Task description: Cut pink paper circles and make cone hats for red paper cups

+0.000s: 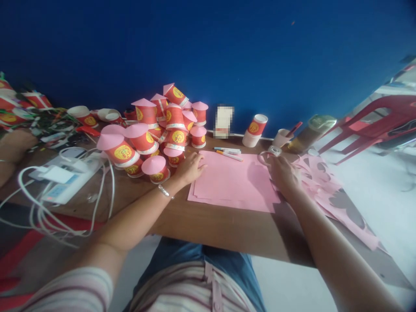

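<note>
We rest our left hand (191, 168) flat on the pink paper (232, 182) at frame centre; our right hand (283, 173) apparently grips the tape roll (274, 151), so tearing tape probably follows.

Pink paper sheets (232, 182), red cups (155, 130) with yellow emblems and pink lids, blue wall (227, 52).

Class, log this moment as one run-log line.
left hand: flat on pink paper edge | right hand: at paper's right edge, grip unclear | cups: piled left
</note>
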Motion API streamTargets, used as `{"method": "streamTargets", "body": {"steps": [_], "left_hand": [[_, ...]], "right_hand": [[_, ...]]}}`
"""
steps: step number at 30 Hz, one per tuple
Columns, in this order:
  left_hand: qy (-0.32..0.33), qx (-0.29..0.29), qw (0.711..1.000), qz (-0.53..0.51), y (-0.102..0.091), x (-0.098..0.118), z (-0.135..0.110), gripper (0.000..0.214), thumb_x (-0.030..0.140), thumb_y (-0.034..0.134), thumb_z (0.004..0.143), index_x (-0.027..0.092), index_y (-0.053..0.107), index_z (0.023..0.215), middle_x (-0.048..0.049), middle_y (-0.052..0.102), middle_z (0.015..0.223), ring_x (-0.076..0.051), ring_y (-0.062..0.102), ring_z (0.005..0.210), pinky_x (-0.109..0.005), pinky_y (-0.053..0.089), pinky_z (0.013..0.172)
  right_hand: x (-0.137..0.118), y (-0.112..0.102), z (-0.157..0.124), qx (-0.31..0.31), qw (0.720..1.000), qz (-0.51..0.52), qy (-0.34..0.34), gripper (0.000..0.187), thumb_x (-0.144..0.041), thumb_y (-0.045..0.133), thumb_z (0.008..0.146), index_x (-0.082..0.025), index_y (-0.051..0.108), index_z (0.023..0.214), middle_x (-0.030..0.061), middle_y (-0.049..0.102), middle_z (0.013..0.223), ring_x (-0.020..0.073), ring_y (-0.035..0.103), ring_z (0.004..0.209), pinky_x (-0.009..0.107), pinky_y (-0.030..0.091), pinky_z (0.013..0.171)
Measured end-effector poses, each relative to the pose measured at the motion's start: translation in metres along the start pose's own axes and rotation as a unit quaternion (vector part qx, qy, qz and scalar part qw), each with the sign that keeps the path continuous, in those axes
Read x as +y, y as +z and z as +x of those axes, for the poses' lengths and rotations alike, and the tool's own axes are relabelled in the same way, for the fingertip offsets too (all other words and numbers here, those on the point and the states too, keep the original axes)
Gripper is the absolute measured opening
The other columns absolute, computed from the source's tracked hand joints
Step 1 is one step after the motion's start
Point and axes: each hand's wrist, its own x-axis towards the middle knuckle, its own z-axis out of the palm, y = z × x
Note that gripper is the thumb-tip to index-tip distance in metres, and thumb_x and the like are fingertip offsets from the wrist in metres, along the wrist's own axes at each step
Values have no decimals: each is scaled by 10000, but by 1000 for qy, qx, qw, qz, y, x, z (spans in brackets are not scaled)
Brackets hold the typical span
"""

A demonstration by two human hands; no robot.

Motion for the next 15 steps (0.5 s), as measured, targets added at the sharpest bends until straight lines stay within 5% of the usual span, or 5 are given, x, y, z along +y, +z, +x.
{"method": "streamTargets", "body": {"steps": [4,9,15], "left_hand": [[-10,-9,999,50,-2,0,0,299,257,655,929,144,615,1203,-157,664,1172,-298,651,1097,-420,539,933],[-25,-28,998,44,0,-3,1,274,194,564,956,145,608,1222,-140,705,1107,-280,679,1031,-411,547,900],[-25,-34,998,54,0,-4,1,279,205,527,975,140,597,1237,-148,729,1116,-291,696,1031,-405,547,874]], "right_hand": [[-39,-15,-15,-31,992,48,-114,346,-339,500,1033,-176,672,1285,164,695,1281,309,650,1097,391,544,800],[-79,-33,-41,-41,961,89,-259,357,-406,573,1022,-181,660,1286,159,687,1336,300,639,1173,427,554,914],[-119,-57,-61,-122,933,72,-331,231,-258,640,947,-167,684,1155,144,705,1164,271,648,1018,374,534,791]]}}
